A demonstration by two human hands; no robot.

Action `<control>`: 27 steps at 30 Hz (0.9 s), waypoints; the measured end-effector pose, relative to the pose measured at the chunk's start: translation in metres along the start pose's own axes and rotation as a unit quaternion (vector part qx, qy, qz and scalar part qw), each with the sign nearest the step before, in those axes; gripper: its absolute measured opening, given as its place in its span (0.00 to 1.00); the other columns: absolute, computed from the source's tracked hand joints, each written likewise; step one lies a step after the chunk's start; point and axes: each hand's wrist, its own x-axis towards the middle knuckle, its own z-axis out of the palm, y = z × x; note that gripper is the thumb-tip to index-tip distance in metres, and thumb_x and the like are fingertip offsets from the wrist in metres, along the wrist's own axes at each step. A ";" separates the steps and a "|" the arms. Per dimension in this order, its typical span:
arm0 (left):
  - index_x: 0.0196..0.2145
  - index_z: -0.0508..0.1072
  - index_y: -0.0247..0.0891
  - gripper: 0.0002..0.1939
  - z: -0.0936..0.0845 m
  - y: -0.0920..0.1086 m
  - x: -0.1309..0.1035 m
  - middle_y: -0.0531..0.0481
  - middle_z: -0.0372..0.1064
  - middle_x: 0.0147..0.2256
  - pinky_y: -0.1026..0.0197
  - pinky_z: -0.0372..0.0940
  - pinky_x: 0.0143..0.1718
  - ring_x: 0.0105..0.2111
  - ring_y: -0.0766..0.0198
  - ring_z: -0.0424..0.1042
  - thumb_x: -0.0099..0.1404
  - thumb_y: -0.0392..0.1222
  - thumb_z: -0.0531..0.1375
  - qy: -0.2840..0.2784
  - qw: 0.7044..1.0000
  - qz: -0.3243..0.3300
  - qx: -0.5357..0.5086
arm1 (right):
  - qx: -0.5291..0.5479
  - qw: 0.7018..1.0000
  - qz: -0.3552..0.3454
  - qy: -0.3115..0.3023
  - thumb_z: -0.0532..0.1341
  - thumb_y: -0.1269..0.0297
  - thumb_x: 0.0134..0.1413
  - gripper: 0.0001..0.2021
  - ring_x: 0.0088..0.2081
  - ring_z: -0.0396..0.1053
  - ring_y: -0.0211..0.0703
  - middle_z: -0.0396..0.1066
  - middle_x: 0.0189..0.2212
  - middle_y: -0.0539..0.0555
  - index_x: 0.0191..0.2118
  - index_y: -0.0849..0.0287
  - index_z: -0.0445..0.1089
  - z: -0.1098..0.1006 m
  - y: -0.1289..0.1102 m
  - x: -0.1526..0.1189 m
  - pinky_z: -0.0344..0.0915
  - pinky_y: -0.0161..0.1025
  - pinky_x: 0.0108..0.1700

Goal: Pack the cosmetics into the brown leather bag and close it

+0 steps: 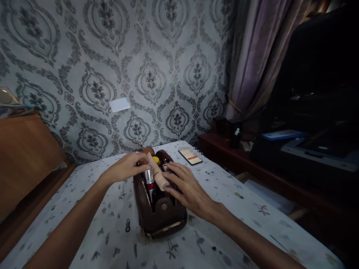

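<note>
Head view: above the open cosmetic bag (165, 220), the beige tube (158, 175) is pinched at its far end by the left hand (125, 167), its near end slanted toward the right hand (193, 190), fingers parted.

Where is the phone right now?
In the head view, the phone lies on the patterned sheet, beyond the right hand and to the right of the brown bag.

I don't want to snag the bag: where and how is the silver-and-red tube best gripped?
Probably by its silver top, from above and the left: it stands up in the open bag, while the beige tube crowds its right.
</note>
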 end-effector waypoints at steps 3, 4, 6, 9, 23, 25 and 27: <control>0.39 0.76 0.40 0.12 0.006 0.006 -0.002 0.51 0.76 0.38 0.63 0.63 0.38 0.38 0.60 0.73 0.66 0.47 0.56 0.000 0.998 0.003 -0.055 | 0.010 1.000 0.002 0.008 0.59 0.64 0.62 0.16 0.63 0.61 0.58 0.67 0.59 0.64 0.55 0.57 0.69 0.001 0.000 0.000 0.64 0.60 0.60; 0.39 0.76 0.40 0.12 0.009 0.006 0.000 0.51 0.76 0.38 0.63 0.63 0.38 0.38 0.60 0.73 0.66 0.47 0.56 0.006 0.998 0.003 -0.061 | 0.013 1.000 0.001 0.009 0.59 0.64 0.63 0.16 0.63 0.61 0.58 0.67 0.59 0.65 0.55 0.57 0.69 0.002 0.001 0.000 0.65 0.59 0.60; 0.37 0.76 0.39 0.11 0.014 0.006 0.004 0.50 0.76 0.37 0.63 0.63 0.38 0.36 0.60 0.73 0.66 0.46 0.56 0.017 0.998 0.002 -0.062 | 0.017 1.000 0.000 0.013 0.59 0.64 0.63 0.16 0.63 0.62 0.57 0.67 0.58 0.65 0.54 0.58 0.69 0.003 0.002 0.000 0.65 0.59 0.60; 0.37 0.76 0.38 0.13 0.021 0.006 0.009 0.50 0.75 0.35 0.62 0.63 0.38 0.35 0.60 0.72 0.67 0.46 0.55 0.025 0.998 0.001 -0.053 | 0.021 1.000 0.003 0.013 0.58 0.64 0.63 0.16 0.63 0.61 0.57 0.67 0.59 0.64 0.55 0.57 0.69 0.004 0.002 -0.001 0.64 0.59 0.60; 0.32 0.71 0.39 0.16 0.047 0.007 0.006 0.47 0.73 0.34 0.59 0.61 0.40 0.36 0.58 0.70 0.70 0.47 0.49 0.174 0.984 -0.006 0.025 | 0.063 0.997 0.000 0.039 0.58 0.61 0.64 0.18 0.64 0.60 0.57 0.66 0.60 0.65 0.57 0.57 0.67 0.006 0.003 -0.005 0.63 0.61 0.62; 0.34 0.72 0.39 0.15 0.046 0.003 0.006 0.48 0.74 0.35 0.59 0.62 0.41 0.36 0.59 0.71 0.70 0.48 0.50 0.204 0.979 -0.010 -0.014 | 0.091 0.994 0.011 0.053 0.57 0.60 0.65 0.18 0.64 0.60 0.55 0.66 0.60 0.64 0.58 0.56 0.67 0.002 0.004 -0.004 0.62 0.60 0.62; 0.36 0.73 0.39 0.15 0.043 -0.007 0.007 0.49 0.75 0.35 0.60 0.63 0.42 0.38 0.59 0.72 0.70 0.49 0.51 0.251 0.965 -0.027 -0.077 | 0.128 0.987 0.046 0.084 0.56 0.60 0.66 0.18 0.63 0.61 0.54 0.66 0.60 0.63 0.58 0.54 0.67 -0.003 0.008 -0.002 0.61 0.58 0.63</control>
